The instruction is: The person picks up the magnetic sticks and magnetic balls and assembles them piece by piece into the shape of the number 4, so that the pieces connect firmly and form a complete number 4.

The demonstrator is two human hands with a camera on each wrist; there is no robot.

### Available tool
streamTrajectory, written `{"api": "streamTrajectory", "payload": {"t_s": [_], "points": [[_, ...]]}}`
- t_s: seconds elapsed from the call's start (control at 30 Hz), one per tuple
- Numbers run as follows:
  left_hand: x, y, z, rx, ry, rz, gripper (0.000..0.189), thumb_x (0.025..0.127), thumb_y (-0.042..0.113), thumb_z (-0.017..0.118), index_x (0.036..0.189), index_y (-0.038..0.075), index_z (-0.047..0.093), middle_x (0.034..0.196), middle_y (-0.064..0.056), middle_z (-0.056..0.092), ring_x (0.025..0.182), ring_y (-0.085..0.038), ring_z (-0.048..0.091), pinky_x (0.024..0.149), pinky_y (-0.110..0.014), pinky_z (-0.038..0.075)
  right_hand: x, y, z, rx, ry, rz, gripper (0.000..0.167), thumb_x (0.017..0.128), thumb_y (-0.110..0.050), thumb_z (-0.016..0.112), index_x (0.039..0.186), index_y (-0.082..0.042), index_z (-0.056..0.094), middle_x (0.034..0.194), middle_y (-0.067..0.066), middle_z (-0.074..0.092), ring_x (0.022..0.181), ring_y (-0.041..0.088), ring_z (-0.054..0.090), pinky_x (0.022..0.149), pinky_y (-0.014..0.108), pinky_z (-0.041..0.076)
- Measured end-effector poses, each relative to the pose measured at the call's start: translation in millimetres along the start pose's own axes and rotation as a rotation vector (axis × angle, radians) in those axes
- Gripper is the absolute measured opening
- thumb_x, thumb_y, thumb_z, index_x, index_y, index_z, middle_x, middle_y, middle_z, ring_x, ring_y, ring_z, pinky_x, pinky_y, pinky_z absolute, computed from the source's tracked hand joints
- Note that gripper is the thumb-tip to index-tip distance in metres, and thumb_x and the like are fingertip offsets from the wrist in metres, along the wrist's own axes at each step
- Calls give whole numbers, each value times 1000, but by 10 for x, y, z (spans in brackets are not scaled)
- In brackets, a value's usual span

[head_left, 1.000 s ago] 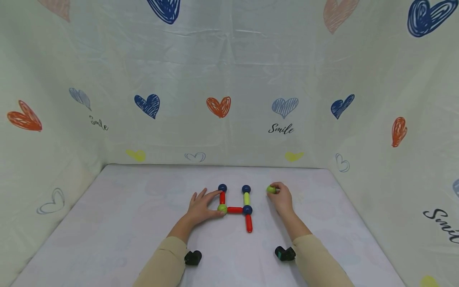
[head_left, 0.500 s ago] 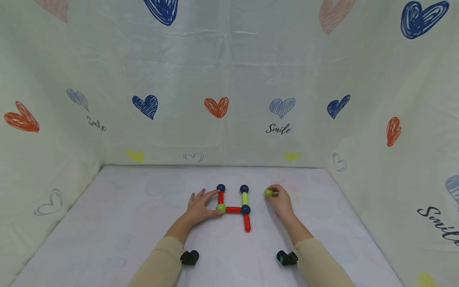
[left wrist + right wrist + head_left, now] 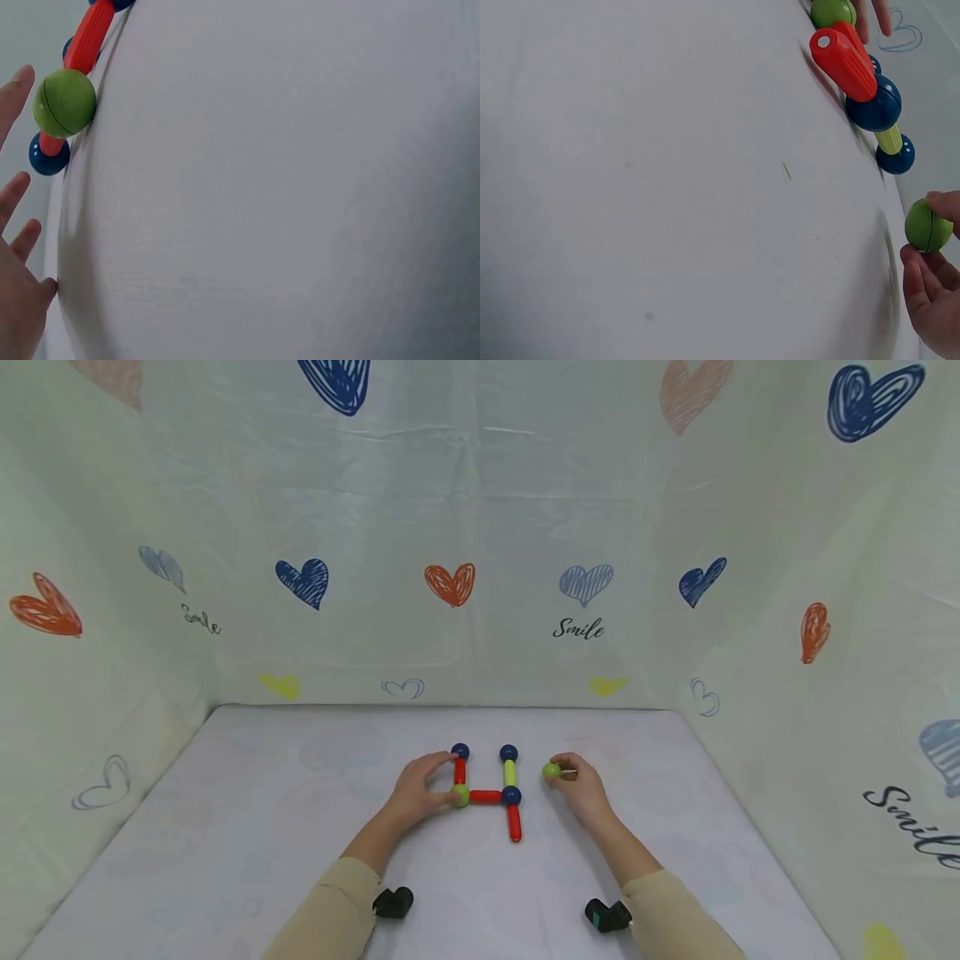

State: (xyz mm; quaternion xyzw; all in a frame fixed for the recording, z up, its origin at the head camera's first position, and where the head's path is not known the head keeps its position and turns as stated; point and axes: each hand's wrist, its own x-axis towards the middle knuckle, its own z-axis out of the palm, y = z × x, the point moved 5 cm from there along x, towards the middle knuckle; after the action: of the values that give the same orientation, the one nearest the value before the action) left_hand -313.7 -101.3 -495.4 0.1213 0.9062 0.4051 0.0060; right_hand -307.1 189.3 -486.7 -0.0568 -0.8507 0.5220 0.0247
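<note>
On the table lies a magnetic ball-and-stick build: a green ball (image 3: pixel 460 795), dark blue balls, red sticks and a yellow-green stick (image 3: pixel 510 773). My left hand (image 3: pixel 414 792) is at its left side, thumb beside the green ball and index finger near the far-left blue ball (image 3: pixel 461 752). In the left wrist view its fingers (image 3: pixel 15 196) look spread and slightly apart from the pieces. My right hand (image 3: pixel 583 789) pinches a loose green ball (image 3: pixel 928 226) between thumb and fingers, to the right of the build. One red stick (image 3: pixel 514 823) points toward me with a free end.
The build rests on a pale table (image 3: pixel 300 827). A white curtain (image 3: pixel 360 635) printed with hearts encloses the back and sides. A black wrist camera (image 3: pixel 393 903) sits by the left sleeve, another black camera (image 3: pixel 607 916) by the right.
My right hand has brought the green ball leftward and nearer to me, closer to the build. The left thumb and index finger have drawn back slightly, and its other fingers are no longer raised.
</note>
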Motion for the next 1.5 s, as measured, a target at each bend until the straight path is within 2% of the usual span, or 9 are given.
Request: {"api": "streamTrajectory", "payload": {"t_s": [0.13,0.23,0.33,0.47,0.73,0.87,1.07,1.3,1.5], "points": [[-8,66,-3,-91,13,-18,64,78,27,84,136,23,56,144,-5,48,136,-32,34,107,-55,32,-88,-18,24,-6,-35,13,31,86,-9,73,115,-7,64,114,10,61,93,23,58,77,33,50],[-21,129,11,-102,16,-36,61,79,24,83,134,23,58,143,-6,48,135,-32,35,106,-55,34,-153,-38,37,-15,-54,-3,32,85,-9,73,116,-6,64,113,10,61,91,21,59,74,33,51],[-40,191,28,-83,21,-43,58,79,21,82,133,22,60,140,-7,51,133,-32,38,105,-55,36,-212,-44,55,-25,-71,1,33,85,-10,74,117,-7,65,112,9,62,89,20,60,71,32,51],[-63,242,72,-72,7,-16,54,80,20,81,130,22,61,137,-7,53,130,-32,41,103,-53,39,-288,-41,82,-28,-99,0,33,85,-9,73,117,-8,66,112,9,61,87,20,60,68,31,51],[-87,391,151,-22,-32,120,47,82,22,80,125,15,64,121,-6,60,116,-29,48,95,-48,47,-461,-58,115,-31,-170,-43,31,83,-8,75,114,-9,69,114,6,61,85,18,58,69,31,50],[-101,454,161,-6,-44,115,46,81,22,81,124,14,65,116,-6,62,112,-27,49,92,-43,49,-521,-64,137,-38,-197,-57,31,83,-8,75,113,-9,70,115,5,60,84,18,59,70,31,50],[-103,488,194,5,-48,95,44,81,21,81,122,16,67,116,-3,62,110,-24,50,89,-40,50,-595,-59,160,-62,-213,-40,32,82,-10,76,113,-11,70,115,4,60,86,18,58,71,30,51],[-83,504,261,20,-74,86,40,81,22,80,119,18,69,112,2,63,107,-20,51,87,-37,50,-684,-86,204,-44,-261,-53,35,81,-9,77,115,-6,68,110,5,62,86,18,60,71,30,53],[-57,507,310,98,-79,114,33,81,24,80,113,20,71,106,5,63,101,-17,51,81,-33,50,-762,-137,228,-23,-328,-99,36,80,-4,77,114,-3,67,107,6,63,89,19,63,74,30,54]]}}
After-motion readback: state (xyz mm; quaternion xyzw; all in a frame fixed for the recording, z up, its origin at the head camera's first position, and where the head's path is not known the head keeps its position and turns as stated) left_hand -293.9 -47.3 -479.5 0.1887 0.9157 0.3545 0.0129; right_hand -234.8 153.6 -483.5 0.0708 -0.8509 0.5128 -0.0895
